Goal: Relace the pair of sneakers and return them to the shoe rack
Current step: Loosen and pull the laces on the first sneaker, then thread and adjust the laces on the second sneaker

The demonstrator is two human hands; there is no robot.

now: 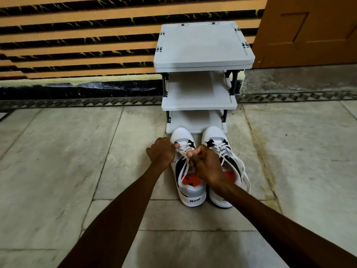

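Your left hand (161, 151) and right hand (206, 165) are each pinching the white lace (183, 154) over the left sneaker (188, 171). Lacing is looking unfinished; the right sneaker (224, 151) is sitting laced but untied, and the shoe rack (201, 101) is waiting.

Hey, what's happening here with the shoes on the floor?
A person is lacing a pair of white sneakers that stand side by side on the stone floor, toes toward a grey shoe rack. Both hands are on the left sneaker: the left hand and the right hand each pinch a stretch of its white lace. The right sneaker has its lace ends hanging loose. The rack's shelves hold no shoes.
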